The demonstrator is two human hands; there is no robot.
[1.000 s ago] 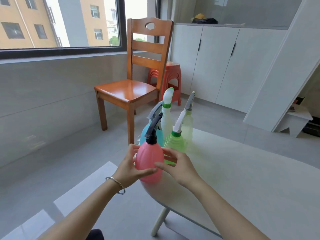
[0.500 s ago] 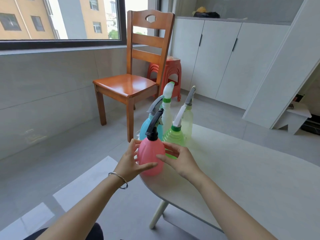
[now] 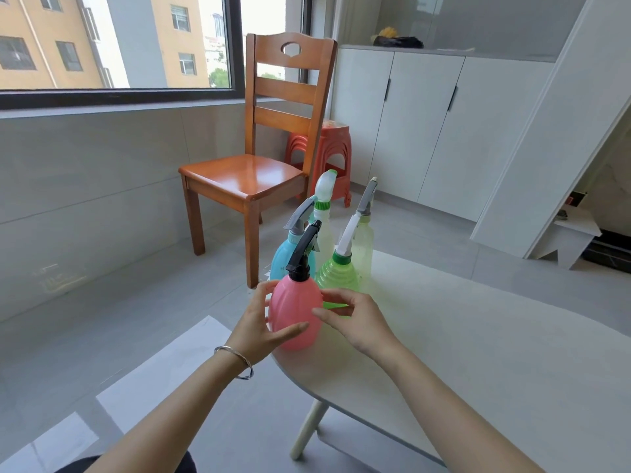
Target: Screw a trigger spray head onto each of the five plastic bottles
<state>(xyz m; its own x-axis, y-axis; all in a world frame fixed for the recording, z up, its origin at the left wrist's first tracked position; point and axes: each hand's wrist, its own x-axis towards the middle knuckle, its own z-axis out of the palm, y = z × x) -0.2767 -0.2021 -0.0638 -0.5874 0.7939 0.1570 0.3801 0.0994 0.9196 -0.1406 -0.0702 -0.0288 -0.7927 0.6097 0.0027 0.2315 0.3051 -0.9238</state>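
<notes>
So left hand (image 3: 263, 322) is wrapped round the pink bottle (image 3: 297, 308) at the near edge of the table (image 3: 478, 353), right hand (image 3: 358, 319) loose and uncurled at its side, probably steadying it beside the green bottle (image 3: 338, 274) since all five look capped.

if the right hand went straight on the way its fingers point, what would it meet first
The pink bottle: the right hand points left at its side and looks to be at or almost touching it already.
</notes>
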